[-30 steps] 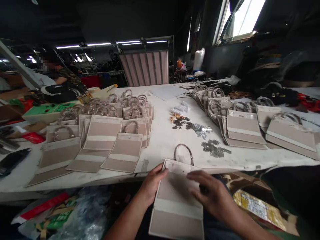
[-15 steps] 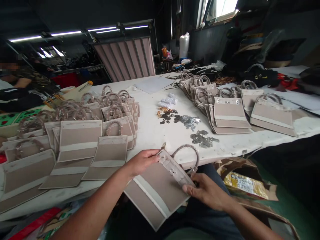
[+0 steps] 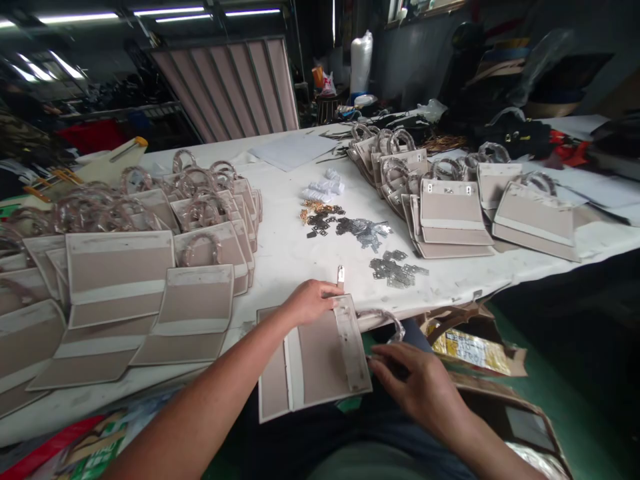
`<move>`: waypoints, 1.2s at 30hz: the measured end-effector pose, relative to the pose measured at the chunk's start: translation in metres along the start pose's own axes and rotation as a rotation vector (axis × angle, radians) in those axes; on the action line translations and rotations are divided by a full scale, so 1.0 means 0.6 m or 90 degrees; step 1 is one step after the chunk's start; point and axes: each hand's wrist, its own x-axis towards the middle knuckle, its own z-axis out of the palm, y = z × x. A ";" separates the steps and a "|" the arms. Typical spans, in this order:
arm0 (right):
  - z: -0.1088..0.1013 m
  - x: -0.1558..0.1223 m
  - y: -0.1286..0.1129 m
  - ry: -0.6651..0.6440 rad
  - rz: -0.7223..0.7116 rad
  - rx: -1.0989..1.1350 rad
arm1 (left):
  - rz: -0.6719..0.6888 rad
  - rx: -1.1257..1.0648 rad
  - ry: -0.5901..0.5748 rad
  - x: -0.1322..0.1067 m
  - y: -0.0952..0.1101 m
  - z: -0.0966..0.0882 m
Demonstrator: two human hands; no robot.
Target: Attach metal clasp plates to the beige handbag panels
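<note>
Taupe canvas, banded with a white strip, formed the flat tote bag panel (image 3: 315,357) held just off the near edge of the white work table (image 3: 285,267), over the person's lap. The panel served as the reference point for all positions below.

The left hand (image 3: 310,301) lay at the panel's far edge, closed over it with the fingers together, and so held the panel. The right hand (image 3: 415,381) lay beyond the panel's right end, its fingers narrowly curled. Its fingertips (image 3: 374,357) were just beside the lower end of the curved bag handle (image 3: 383,318). Whether that hand gripped the handle could not be determined.

The panel's long axis ran roughly left to right across the person's body, with the handle at its right end. A small metal clip (image 3: 341,276) stood just past the left fingertips.

Farther out from the panel, loose metal hardware (image 3: 363,230) lay on the table. Rows of finished bag panels sat to its left (image 3: 120,280) and far right (image 3: 450,213). A yellow printed packet (image 3: 470,350) lay to the right, below table level; its print was too small to read. No other writing could be read.
</note>
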 end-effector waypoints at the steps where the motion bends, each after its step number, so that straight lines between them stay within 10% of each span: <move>1: -0.004 0.016 -0.005 0.042 -0.040 -0.029 | 0.004 0.009 0.012 -0.001 0.001 0.000; 12: 0.040 0.133 -0.006 0.009 -0.069 -0.391 | 0.207 0.340 0.312 -0.110 0.019 0.061; 36: 0.030 0.150 -0.015 -0.120 -0.115 -0.519 | 0.238 0.465 0.261 -0.139 -0.025 0.080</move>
